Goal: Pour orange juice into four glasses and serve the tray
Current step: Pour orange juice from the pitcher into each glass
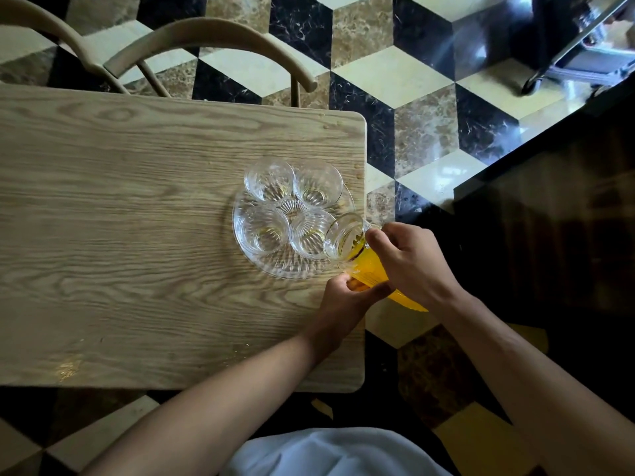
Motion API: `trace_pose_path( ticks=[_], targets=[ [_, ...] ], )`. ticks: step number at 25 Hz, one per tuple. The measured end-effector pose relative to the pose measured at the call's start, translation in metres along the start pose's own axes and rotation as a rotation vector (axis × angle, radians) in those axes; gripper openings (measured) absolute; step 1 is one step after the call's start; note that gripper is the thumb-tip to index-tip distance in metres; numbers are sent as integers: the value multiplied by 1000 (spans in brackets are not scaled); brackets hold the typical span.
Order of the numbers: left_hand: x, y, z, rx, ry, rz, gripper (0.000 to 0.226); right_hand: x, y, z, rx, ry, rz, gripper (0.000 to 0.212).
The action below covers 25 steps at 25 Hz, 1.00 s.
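While looking straight down from the head cam, got a wooden table (137,218) over a cube-pattern marble floor (395,80), two curved chair backs (206,39) tucked in at the far edge, dark counter (549,218) off to the right. Some shiny wet-looking smears on the near-left part of the tabletop, can't tell what.

Sitting near the table's right edge: round ribbed glass tray (292,266) with four glasses (269,182) on it, packed two by two, rims touching or close to it. Just traces of yellow at the bottoms, basically unfilled so far.

Jug (367,266) with orange juice held tilted over the tray's right side, mouth right above the near-right glass (311,235), hiding part of its rim. Juice sitting in the lower body of the jug, not reaching the lip as far as visible. Rear part of the jug hanging out past the table edge, over the floor.

Grip-wise: right hand (412,262) wrapped over the top of the jug by the neck, fingers curled around it, thumb pointing toward the mouth. Left hand (347,297) cupped underneath the jug's body, fingers curled against the glass, propping it from below. Both forearms bare, white clothing at the bottom edge.
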<state>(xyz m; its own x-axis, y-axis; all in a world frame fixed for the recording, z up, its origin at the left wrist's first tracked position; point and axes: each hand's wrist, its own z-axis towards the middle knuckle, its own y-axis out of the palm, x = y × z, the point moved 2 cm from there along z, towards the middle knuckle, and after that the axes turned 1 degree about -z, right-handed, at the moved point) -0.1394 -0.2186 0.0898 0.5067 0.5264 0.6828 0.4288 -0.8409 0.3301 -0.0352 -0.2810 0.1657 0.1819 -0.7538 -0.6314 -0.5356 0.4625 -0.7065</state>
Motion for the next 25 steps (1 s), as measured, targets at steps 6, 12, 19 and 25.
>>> trace_pose_path(
  ticks=[6, 12, 19, 25],
  targets=[
    [-16, -4, 14, 20, -57, -92, 56, -12, -1, 5, -22, -14, -92, 49],
    [-21, -1, 16, 53, -58, -141, 46, -21, -2, 9, -29, -42, -176, 50],
    [-23, 0, 20, 83, -52, -167, 67, -26, -1, 17, -21, -59, -258, 51],
    [-27, 5, 21, 62, -42, -227, 71, -27, -1, 21, -39, -64, -327, 51]
  ],
)
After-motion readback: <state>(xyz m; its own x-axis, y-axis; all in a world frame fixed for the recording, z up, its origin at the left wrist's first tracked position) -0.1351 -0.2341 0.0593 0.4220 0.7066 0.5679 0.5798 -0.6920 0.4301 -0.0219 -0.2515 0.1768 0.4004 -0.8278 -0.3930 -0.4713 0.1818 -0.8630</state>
